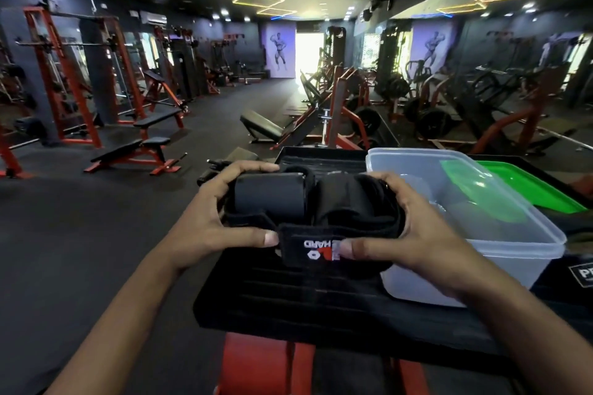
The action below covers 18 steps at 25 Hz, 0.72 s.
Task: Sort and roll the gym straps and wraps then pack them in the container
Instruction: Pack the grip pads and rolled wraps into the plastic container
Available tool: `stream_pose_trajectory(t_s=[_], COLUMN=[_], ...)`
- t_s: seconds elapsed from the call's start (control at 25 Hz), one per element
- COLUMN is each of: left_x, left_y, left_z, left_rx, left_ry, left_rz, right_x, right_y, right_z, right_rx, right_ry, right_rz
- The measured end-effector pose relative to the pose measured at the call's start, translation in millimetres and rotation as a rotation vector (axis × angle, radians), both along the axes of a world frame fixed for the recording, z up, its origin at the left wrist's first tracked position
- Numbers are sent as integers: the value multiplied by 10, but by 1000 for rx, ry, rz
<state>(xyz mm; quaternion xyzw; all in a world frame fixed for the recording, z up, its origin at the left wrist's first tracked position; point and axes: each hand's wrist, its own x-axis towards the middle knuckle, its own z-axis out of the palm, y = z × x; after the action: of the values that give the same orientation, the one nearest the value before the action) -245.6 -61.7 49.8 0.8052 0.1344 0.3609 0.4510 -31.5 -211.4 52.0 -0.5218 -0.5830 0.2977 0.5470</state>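
Head view looks down over your two forearms, and you've got a black bundle of wraps (308,205) held up between both hands above the padded bench (288,295). Your left hand (218,218) grips the bundle's left end, fingers curled over the top, thumb pressed along the near edge beside the flap. Your right hand (414,228) clamps the right end the same way, fingers hooked over the top and the thumb pinning the flap with the white and red lettering (316,248), which reads upside down from where you stand. Two fat rolls sit side by side in that bundle, the left one smooth and matte, the right one wrapped in looser folds of strap. Just beside your right hand, at the bench's right side, stands the clear plastic container (500,253), open at the top, its near corner touching the pad; what lies inside is too hazy through the wall to name. Behind it, at the far right edge, lies a bright green lid (539,192). Beyond the bench runs the dark gym floor (80,234), with red-framed benches (138,151) and racks further back along the left wall.
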Motion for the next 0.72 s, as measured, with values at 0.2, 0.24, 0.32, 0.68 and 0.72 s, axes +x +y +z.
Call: stream_pose_trajectory(t_s=[0.2, 0.24, 0.32, 0.68, 0.72], left_x=[887, 1138, 1642, 2927, 2952], left_y=[70, 105, 178, 656, 716], left_z=[490, 559, 657, 437, 400], left_rx=[139, 176, 281, 457, 448], left_ry=[0, 32, 152, 519, 534], left_rz=[-13, 23, 123, 184, 178], right_x=[777, 988, 1403, 2414, 2454], right_y=[7, 16, 51, 487, 536], right_z=[513, 572, 612, 246, 234], right_rx=[36, 26, 1, -167, -166], right_ry=[-5, -23, -70, -211, -230], right_rz=[-114, -161, -251, -365, -351])
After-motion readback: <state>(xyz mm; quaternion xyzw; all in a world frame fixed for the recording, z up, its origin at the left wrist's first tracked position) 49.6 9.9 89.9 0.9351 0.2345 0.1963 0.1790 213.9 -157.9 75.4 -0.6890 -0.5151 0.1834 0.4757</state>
